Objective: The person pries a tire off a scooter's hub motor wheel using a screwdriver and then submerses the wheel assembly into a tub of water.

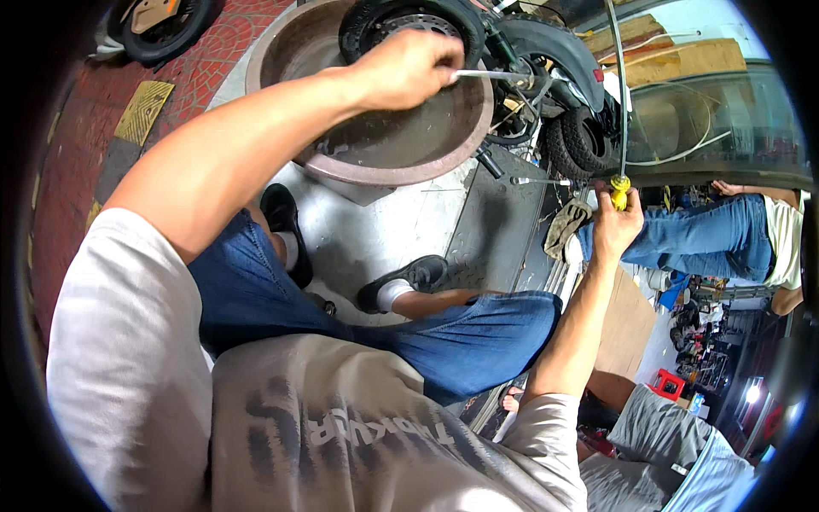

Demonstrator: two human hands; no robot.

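Over a wide stone-coloured basin (397, 173), my left hand (405, 72) is closed round a slim silver metal bar (490, 75). The bar points right, its far end beside the dark scooter parts (546, 55). Behind this hand, a black-tyred wheel (367, 34) with a brake disc sits at the basin's far rim. Out to the right, my right hand (618, 222) grips the yellow handle of a screwdriver-like tool (621, 193). A long grey rod rises from that handle toward the top edge; whether both are one piece is hard to tell.
Loose tyres (584, 141) lie by the scooter, near a glass pane (717, 119). A crumpled cloth (567, 229) lies below. A person in jeans (699, 239) stands at right; another in grey shorts (653, 435) is lower right. A red stool (667, 384) stands beyond.
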